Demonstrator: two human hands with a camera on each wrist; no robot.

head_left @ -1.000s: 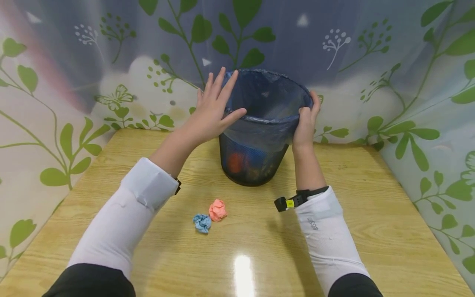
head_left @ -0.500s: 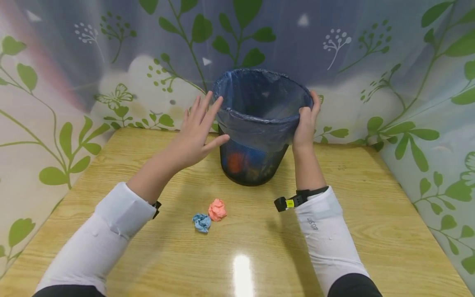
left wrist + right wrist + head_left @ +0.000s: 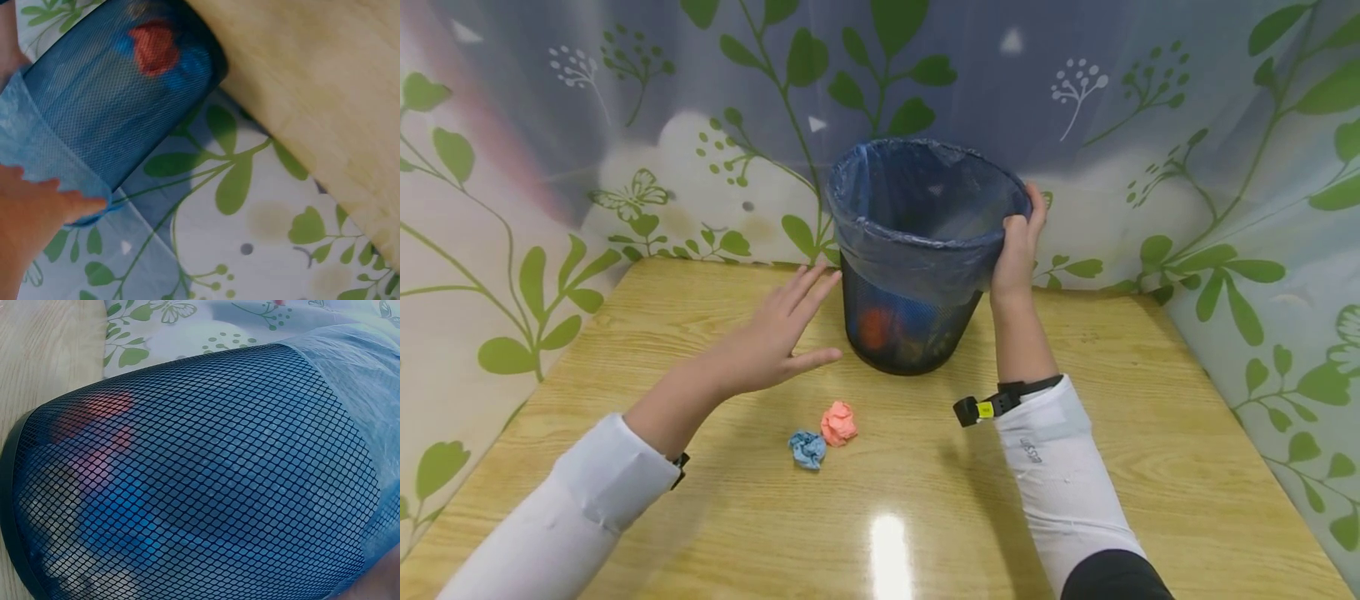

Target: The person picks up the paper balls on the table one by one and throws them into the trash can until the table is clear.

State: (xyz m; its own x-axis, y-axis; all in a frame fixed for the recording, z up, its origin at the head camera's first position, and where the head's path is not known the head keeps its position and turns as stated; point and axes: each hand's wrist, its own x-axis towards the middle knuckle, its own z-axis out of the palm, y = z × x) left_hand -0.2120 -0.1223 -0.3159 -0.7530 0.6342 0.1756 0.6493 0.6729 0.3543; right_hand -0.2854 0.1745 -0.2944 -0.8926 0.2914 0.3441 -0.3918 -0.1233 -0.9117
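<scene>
A black mesh wastebasket stands at the back of the table, lined with a blue plastic bag folded over its rim. My right hand grips the rim on its right side, thumb over the lip. Low and to the left of the basket, my left hand is held over the table, fingers extended and holding nothing. Just in front of it lie a pink crumpled paper ball and a blue crumpled paper ball, side by side. Through the mesh, a red-orange crumpled piece and a blue crumpled piece show inside.
The wooden table reaches back to a leaf-patterned curtain behind the basket and along both sides. A bright light reflection lies on the tabletop near the front.
My left hand has left the basket's left rim and moved down and left, toward the paper balls. The right hand keeps its grip on the rim; the basket has stayed put.
</scene>
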